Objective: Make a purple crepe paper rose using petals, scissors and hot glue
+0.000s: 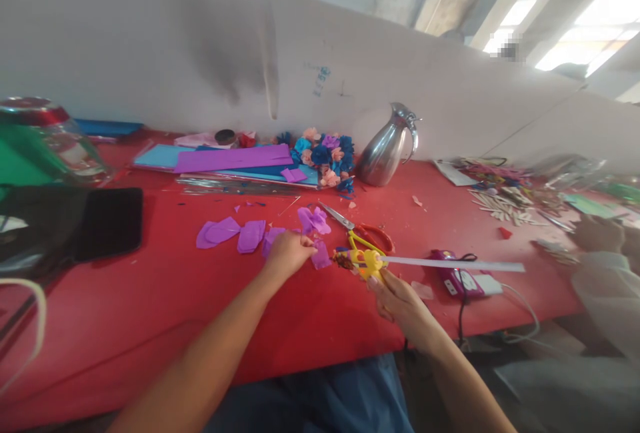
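My left hand (290, 251) pinches a small purple crepe-paper petal (321, 255) just above the red table (150, 313). My right hand (397, 296) grips a yellow glue gun (369, 263), its nozzle pointing left toward a small brown and yellow flower centre (343, 260) beside the petal. A long white strip (450, 264) runs to the right from the gun. More cut purple petals (235, 233) lie in a row to the left of my left hand, and a crumpled purple piece (314, 220) lies behind it.
Scissors with red and yellow handles (363, 230) lie behind the gun. A steel jug (387, 146), finished paper flowers (325, 156) and paper sheets (230, 158) stand at the back. A black phone (107, 221) lies left, a purple charger (457, 281) right. Another person's hand (597, 233) works at far right.
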Demonstrator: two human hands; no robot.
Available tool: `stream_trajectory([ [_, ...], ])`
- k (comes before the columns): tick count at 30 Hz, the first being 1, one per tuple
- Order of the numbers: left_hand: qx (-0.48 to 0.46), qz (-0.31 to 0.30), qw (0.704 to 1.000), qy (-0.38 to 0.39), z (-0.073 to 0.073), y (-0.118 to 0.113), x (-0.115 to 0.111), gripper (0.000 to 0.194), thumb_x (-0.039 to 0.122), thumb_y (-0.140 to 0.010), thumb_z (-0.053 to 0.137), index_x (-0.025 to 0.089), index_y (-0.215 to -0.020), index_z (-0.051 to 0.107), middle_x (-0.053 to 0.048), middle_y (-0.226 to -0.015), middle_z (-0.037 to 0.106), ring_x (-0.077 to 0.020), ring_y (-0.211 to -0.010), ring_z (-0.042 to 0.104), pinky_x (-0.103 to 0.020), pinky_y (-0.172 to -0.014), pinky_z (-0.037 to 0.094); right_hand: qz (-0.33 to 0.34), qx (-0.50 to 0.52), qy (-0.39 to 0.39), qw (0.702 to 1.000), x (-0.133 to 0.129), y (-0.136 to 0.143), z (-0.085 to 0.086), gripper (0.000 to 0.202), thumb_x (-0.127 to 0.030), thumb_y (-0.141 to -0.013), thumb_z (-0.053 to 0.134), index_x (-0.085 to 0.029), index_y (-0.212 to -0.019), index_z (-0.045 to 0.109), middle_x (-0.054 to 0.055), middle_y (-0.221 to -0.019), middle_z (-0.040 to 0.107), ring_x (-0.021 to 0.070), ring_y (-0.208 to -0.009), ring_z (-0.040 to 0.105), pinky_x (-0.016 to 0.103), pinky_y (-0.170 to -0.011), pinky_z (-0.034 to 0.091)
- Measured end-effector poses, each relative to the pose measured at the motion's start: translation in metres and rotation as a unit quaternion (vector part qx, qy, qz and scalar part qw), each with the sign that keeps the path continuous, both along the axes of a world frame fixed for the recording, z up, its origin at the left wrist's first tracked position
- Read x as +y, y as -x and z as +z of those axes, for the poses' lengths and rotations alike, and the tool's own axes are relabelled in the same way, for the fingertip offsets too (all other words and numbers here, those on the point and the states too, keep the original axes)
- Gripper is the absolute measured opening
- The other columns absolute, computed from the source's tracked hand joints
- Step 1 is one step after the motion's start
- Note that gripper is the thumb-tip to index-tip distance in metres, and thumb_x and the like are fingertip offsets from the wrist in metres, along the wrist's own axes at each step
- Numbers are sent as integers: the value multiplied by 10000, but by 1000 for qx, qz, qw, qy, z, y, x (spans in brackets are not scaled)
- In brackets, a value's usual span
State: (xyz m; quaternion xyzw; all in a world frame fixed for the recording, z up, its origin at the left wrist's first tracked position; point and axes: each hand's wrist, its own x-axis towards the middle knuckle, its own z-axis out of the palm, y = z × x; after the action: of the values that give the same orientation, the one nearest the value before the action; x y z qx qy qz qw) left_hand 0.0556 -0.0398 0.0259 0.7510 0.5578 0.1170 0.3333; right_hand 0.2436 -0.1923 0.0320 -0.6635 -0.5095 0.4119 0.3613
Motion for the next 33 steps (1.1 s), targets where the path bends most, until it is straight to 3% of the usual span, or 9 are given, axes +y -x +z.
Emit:
stream_trajectory([
  [7, 11, -17, 1000, -11, 1, 1, 0, 177, 250, -734, 619, 220, -822, 770, -50, -879, 765, -196, -807, 680, -259, -676, 420, -11, 22, 7, 1000, 2, 0, 6, 443, -629, -847, 448, -196, -760, 476, -69, -500, 402, 87, -451, 339, 241, -466, 276],
  [13, -25, -6, 1000, -8, -4, 2, 1, 154, 244, -706, 620, 214, -752, 764, -50, -799, 758, -211, -758, 671, -276, -652, 414, -55, 90, 34, 994, 2, -11, 20, 512, -670, -809, 477, -164, -835, 548, -67, -427, 421, 71, -391, 324, 219, -422, 198],
  [16, -105, 24, 994, 10, -8, 4, 1, 132, 250, -678, 635, 190, -704, 750, -50, -733, 742, -210, -726, 660, -272, -623, 412, -91, 134, 36, 986, 24, -27, 24, 517, -673, -788, 510, -162, -838, 573, -57, -404, 438, 66, -363, 326, 195, -377, 153],
  [19, -187, 66, 980, 29, -9, 7, 2, 194, 318, -678, 636, 173, -745, 747, -42, -674, 722, -202, -651, 639, -271, -577, 400, -132, 152, 25, 979, 66, -49, 23, 509, -658, -768, 541, -154, -810, 597, -30, -439, 496, 63, -344, 353, 183, -340, 167],
  [21, -217, 79, 973, 24, -7, 9, 3, 218, 340, -674, 636, 176, -767, 747, -30, -660, 715, -191, -619, 623, -271, -575, 394, -147, 94, 36, 984, 96, -65, 20, 477, -625, -790, 531, -155, -803, 613, 31, -561, 609, 84, -387, 445, 188, -351, 249],
  [24, -239, 91, 967, -1, -3, 12, 7, 203, 338, -639, 665, 182, -743, 742, -17, -665, 713, -181, -634, 612, -263, -598, 393, -172, -78, 63, 980, 129, -83, 17, 447, -551, -848, 487, -160, -663, 604, 66, -600, 637, 127, -484, 547, 223, -448, 379],
  [28, -261, 103, 960, -6, 0, 14, 10, 232, 372, -626, 673, 178, -737, 735, 5, -584, 660, -156, -571, 561, -251, -562, 365, -210, -193, 25, 958, 135, -80, 20, 302, -382, -798, 605, -164, -590, 630, 144, -752, 685, 280, -866, 638, 350, -713, 462],
  [30, -277, 104, 955, 6, 0, 15, 10, 252, 381, -623, 671, 168, -743, 732, 14, -544, 617, -140, -534, 522, -247, -546, 350, -180, -268, -66, 944, 130, -60, 26, 184, -335, -794, 604, -186, -747, 701, 136, -934, 709, 289, -1011, 606, 384, -845, 440],
  [33, -299, 102, 948, 32, 1, 15, 8, 252, 374, -611, 668, 148, -712, 716, 26, -508, 548, -121, -496, 463, -242, -514, 323, 49, -240, -167, 955, 126, -16, 35, 254, -363, -809, 588, -221, -976, 717, 74, -1037, 722, 236, -978, 638, 354, -880, 447],
])
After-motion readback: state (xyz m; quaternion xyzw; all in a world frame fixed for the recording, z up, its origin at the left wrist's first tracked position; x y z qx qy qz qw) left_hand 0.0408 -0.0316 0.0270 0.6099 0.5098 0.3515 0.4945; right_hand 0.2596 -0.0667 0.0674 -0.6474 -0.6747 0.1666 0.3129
